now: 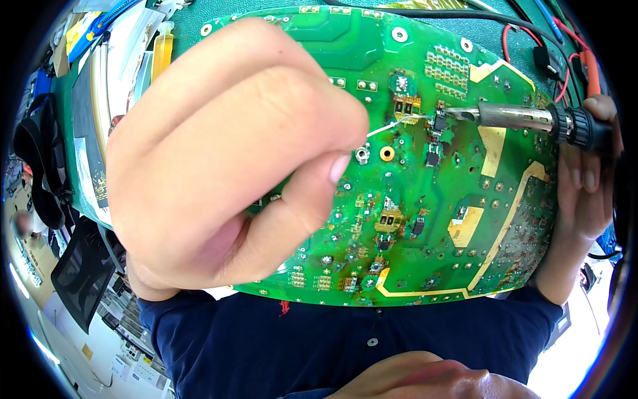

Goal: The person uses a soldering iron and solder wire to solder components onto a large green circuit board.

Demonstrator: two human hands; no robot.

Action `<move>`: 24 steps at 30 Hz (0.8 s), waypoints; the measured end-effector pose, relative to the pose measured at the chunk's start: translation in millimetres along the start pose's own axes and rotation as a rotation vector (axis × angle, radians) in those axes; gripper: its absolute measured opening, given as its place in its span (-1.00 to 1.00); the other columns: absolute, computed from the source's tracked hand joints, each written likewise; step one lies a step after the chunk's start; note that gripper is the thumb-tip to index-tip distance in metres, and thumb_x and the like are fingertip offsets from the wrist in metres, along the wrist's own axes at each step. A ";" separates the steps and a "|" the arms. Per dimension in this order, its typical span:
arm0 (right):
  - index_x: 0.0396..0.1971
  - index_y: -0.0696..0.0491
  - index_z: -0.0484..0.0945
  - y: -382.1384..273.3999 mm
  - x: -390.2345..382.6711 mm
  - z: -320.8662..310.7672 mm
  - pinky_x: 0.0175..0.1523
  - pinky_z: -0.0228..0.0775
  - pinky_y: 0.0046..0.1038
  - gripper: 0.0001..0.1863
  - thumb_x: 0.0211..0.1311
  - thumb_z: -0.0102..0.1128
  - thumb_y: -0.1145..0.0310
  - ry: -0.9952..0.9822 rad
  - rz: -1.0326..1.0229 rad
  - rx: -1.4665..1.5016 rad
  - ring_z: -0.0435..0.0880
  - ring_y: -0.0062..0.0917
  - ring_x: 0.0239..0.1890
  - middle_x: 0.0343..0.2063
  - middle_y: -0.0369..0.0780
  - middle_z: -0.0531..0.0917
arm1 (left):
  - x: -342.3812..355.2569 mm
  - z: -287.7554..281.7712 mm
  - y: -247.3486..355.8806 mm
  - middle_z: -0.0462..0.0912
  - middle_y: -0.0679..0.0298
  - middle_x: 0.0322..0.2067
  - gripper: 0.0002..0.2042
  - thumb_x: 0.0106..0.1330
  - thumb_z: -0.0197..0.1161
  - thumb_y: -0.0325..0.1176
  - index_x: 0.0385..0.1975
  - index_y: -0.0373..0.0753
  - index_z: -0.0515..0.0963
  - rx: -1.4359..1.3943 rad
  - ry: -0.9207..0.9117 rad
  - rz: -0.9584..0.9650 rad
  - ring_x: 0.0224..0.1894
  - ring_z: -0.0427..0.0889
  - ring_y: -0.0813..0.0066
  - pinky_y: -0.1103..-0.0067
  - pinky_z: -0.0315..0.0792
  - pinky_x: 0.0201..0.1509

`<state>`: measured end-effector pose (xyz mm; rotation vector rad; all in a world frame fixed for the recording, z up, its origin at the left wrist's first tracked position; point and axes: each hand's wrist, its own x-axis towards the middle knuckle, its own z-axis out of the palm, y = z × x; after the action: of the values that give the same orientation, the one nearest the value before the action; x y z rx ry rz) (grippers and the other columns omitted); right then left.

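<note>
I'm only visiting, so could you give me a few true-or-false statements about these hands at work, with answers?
1. The left hand pinches a thin silvery wire. True.
2. The right hand holds a wooden paintbrush. False: it holds a soldering iron with a metal barrel and black grip.
3. The iron's tip is over the large green circuit board. True.
4. The wire's end and the iron's tip are at opposite ends of the board. False: both are near one small black rectangular component.
5. A clear syringe with yellow contents is at the upper left. True.
</note>
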<state>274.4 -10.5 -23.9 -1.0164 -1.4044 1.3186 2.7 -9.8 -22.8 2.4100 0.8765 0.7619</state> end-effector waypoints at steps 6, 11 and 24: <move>-0.18 0.31 0.20 -3.1 1.5 4.4 -0.61 0.03 -0.91 -0.51 0.17 -0.25 0.11 -0.071 0.027 -0.024 0.15 -0.90 -0.78 -0.77 -0.41 0.23 | 6.8 -15.1 10.2 0.41 0.16 -0.59 -0.85 -0.20 0.11 -0.60 -0.55 -0.37 0.40 0.101 -0.174 -0.146 -0.59 0.33 0.53 0.74 0.14 -0.57; -0.27 0.31 0.26 -5.3 8.1 11.3 -0.69 0.00 -0.86 -0.53 0.18 -0.29 0.12 -0.146 -0.093 -0.176 0.15 -0.83 -0.82 -0.83 -0.39 0.22 | -13.1 -8.5 -4.1 0.41 0.20 -0.57 -0.84 -0.19 0.10 -0.59 -0.53 -0.35 0.41 0.053 0.008 -0.035 -0.59 0.30 0.59 0.76 0.06 -0.61; -0.36 0.32 0.33 -11.7 17.8 17.1 -0.76 0.05 -0.80 -0.50 0.18 -0.33 0.09 -0.025 0.035 -0.090 0.19 -0.75 -0.86 -0.88 -0.35 0.24 | -19.4 -9.7 -6.7 0.41 0.22 -0.54 -0.86 -0.15 0.07 -0.61 -0.51 -0.36 0.41 -0.005 0.114 -0.052 -0.56 0.29 0.63 0.78 0.07 -0.57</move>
<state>254.0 1.8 -10.7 -1.0922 -1.4821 1.3069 -18.8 -16.3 -26.2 2.3492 0.9762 0.8872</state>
